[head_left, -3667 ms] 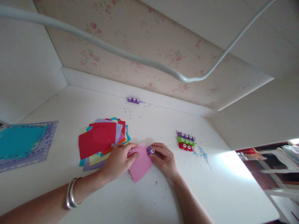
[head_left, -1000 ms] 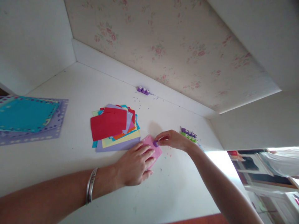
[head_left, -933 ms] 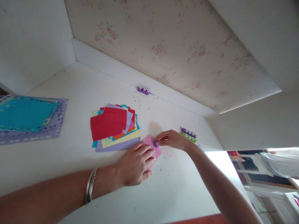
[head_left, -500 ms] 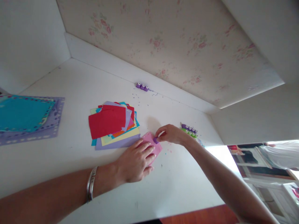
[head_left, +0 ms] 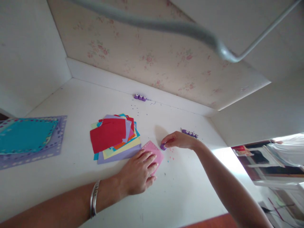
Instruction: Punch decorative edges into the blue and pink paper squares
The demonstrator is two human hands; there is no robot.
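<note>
My left hand [head_left: 142,171] lies flat with fingers stretched over a pink sheet of paper [head_left: 152,146], pressing it to the white table. Small punched holes run along the sheet's upper right edge. My right hand [head_left: 177,140] pinches a small purple craft punch [head_left: 163,146] between thumb and fingertips, right beside that edge; whether the punch touches the paper I cannot tell. Tiny pink punched bits [head_left: 171,155] are scattered on the table under and below the right hand. Left of the sheet is a pile of coloured papers, red on top [head_left: 109,134].
Punched blue and purple sheets [head_left: 28,134] are stacked at the far left. Three purple punches [head_left: 140,97] stand by the back wall ledge, with purple bits near them. More purple punches [head_left: 190,133] sit beyond my right wrist. A blurred grey cable [head_left: 166,26] crosses the top.
My right hand has drawn the punch slightly right, from over the pink paper to its edge. My left hand stays on the sheet. The view has tilted up and a cable has come into it.
</note>
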